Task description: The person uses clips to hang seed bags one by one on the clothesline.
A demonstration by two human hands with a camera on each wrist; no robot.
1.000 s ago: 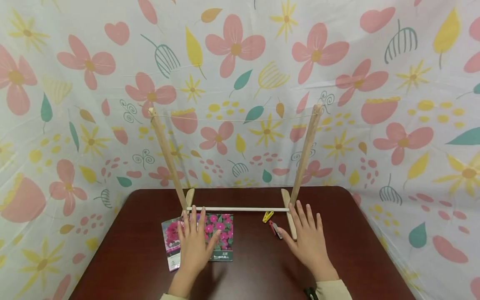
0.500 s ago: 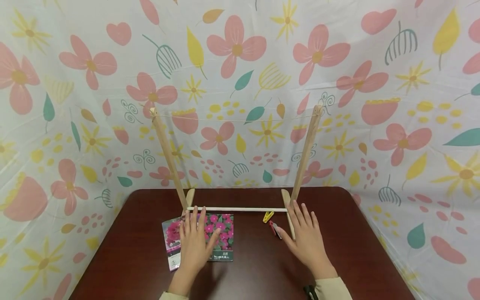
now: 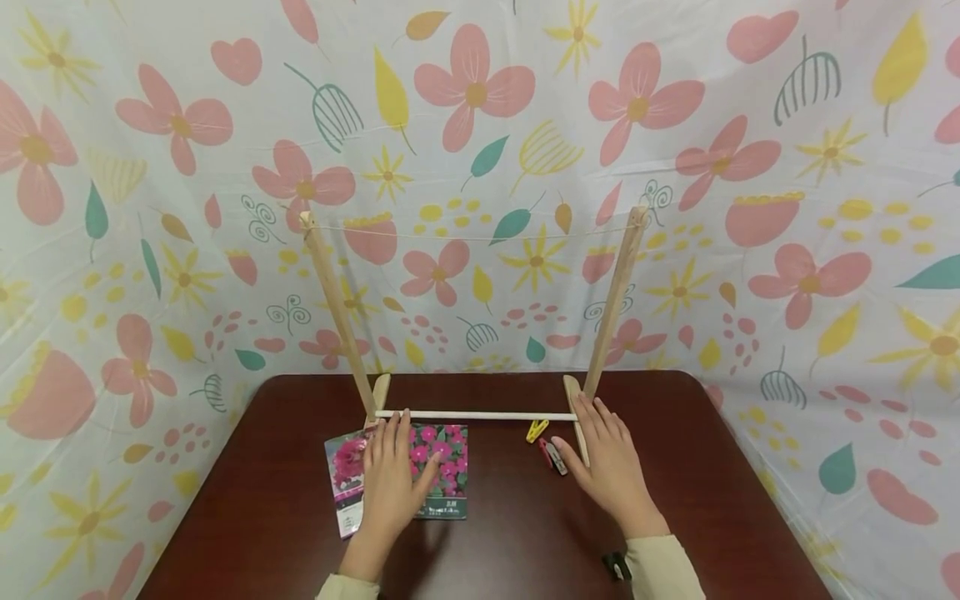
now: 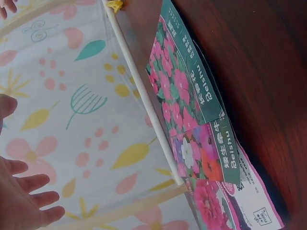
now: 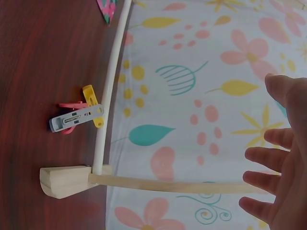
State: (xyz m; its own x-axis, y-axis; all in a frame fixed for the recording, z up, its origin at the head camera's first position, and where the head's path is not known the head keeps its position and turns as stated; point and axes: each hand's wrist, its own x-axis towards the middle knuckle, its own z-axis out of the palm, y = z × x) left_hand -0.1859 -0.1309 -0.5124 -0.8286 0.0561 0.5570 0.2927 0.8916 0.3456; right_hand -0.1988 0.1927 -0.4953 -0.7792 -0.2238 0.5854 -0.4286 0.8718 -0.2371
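In the head view my left hand [image 3: 390,492] is held with straight fingers over several flower seed packets, among them one with pink blooms and a green band [image 3: 448,467] and a pale one [image 3: 348,462]. A second green-banded packet [image 4: 206,151] shows in the left wrist view, overlapping the others. My right hand [image 3: 611,479], fingers also extended, is over the right foot of a wooden frame. Beside its thumb lie a yellow clothespin [image 3: 537,431], a red clothespin [image 3: 543,450] and a grey clothespin [image 5: 76,118]. Neither hand holds anything; contact below them cannot be made out.
The frame has a left post [image 3: 337,321], a right post [image 3: 615,304] and a white rod [image 3: 480,415] low between them. A thin string [image 3: 472,238] joins the post tops. Behind the dark table [image 3: 495,542] hangs a flower-printed cloth [image 3: 480,183].
My right hand has shifted slightly left, its fingers drawn closer together. The left hand's fingers are also a little closer together. Packets and clothespins stay put; the head view shifts slightly.
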